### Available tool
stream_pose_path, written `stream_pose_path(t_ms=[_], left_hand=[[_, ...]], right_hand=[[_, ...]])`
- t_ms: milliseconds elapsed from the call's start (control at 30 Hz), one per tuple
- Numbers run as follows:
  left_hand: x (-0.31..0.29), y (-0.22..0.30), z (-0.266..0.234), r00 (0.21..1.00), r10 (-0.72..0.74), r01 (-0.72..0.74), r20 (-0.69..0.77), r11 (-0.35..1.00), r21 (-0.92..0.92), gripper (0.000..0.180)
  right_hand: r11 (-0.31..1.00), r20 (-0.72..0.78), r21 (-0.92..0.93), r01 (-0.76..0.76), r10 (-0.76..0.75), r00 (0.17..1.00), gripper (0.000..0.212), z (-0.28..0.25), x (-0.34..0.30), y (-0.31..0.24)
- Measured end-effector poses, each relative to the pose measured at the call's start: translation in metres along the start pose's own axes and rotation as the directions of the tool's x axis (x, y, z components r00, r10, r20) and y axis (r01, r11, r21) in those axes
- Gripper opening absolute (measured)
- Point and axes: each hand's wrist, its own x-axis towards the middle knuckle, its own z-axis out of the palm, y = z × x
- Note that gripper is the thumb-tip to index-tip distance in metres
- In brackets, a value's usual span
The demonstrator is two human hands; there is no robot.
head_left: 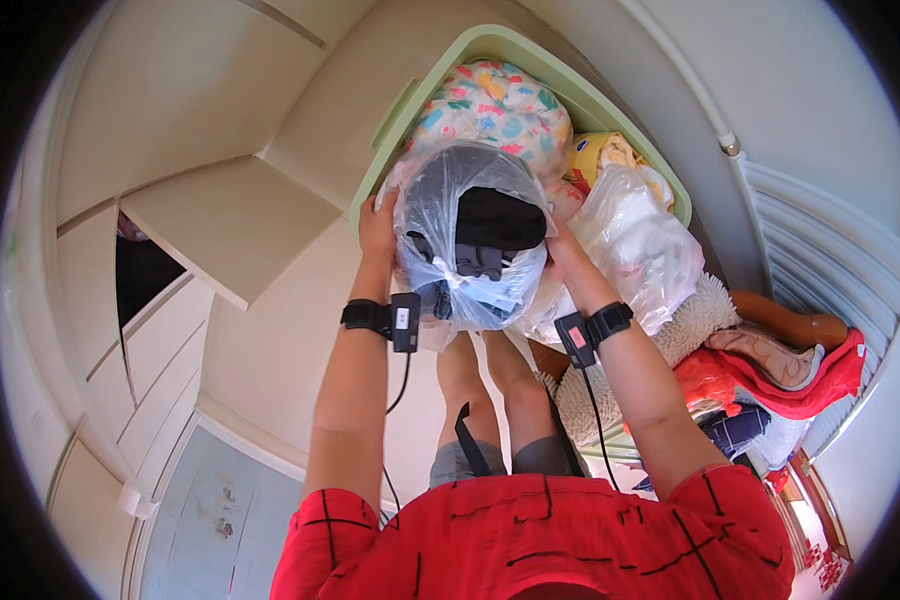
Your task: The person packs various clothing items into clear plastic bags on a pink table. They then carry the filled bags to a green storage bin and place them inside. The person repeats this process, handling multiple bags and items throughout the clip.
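Between my two hands is a clear plastic bag (pixel 435 205) stuffed with folded dark clothes (pixel 500 220), black and grey, with some bluish fabric lower down. My left hand (pixel 378 225) grips its left side, fingers partly hidden behind the plastic. On the right side my right hand (pixel 562 245) holds it too, its fingers mostly out of sight. The bag is at the near side of a large green plastic tub (pixel 390 135). Inside the tub, just beyond the bag, lies a bundle of white fabric with colourful prints (pixel 490 105).
A yellow package (pixel 595 150) and a white plastic bag (pixel 635 240) sit at the tub's right. A shaggy cushion (pixel 690 320) and red cloth (pixel 830 375) are piled beside a white radiator (pixel 820 230). An open cabinet door (pixel 232 225) juts out at left.
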Motion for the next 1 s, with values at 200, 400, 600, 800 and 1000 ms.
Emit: stream_pose_path(t_ms=[200,400,600,800,1000], left_hand=[[-0.062,0.003,-0.035,0.969,-0.070,0.101,0.235,0.988,-0.119,0.077],[-0.073,-0.033,-0.034,0.857,-0.237,0.476,0.458,0.706,-0.525,0.067],[-0.134,0.053,-0.024,0.928,-0.332,0.370,0.168,0.871,-0.323,0.064],[-0.155,0.130,-0.033,0.993,-0.051,-0.022,0.106,0.806,0.592,0.074],[-0.096,0.075,0.033,0.737,0.596,-0.609,0.318,0.382,0.695,0.080]], right_hand=[[0.982,-0.100,-0.169,0.079,-0.097,0.990,0.083,-0.011,-0.011,0.044],[0.759,-0.092,-0.512,0.402,-0.514,0.853,0.068,-0.010,0.016,0.059],[0.990,0.136,0.124,0.071,-0.088,0.987,0.051,-0.001,-0.035,0.017],[0.975,0.180,-0.171,-0.142,0.173,0.968,0.049,-0.039,0.001,-0.015],[0.998,-0.204,-0.030,0.063,-0.068,0.977,0.052,-0.036,0.031,0.008]])
